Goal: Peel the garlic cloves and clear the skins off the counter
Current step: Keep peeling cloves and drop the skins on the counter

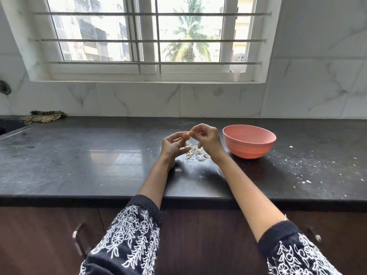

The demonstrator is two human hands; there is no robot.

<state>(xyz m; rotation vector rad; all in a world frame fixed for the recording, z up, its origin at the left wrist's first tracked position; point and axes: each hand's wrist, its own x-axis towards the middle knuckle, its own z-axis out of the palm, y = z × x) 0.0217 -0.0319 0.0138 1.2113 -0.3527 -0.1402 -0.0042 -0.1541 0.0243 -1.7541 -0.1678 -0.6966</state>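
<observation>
Pale garlic clove [186,133] crosswise between both hands.

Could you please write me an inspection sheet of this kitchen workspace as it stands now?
Surface: dark stone counter, glossy, with white specks scattered at the right.
Job's things: garlic clove pinched between both hands above the counter; pile of garlic skins lying below them; pink bowl upright to the right, contents hidden.
Clutter: striped cloth crumpled at the back left corner.
Hands: left hand and right hand both grip the clove.
Cables: nothing seen.
Surroundings: barred window, marble-patterned wall tiles, dark cabinet doors below.
</observation>
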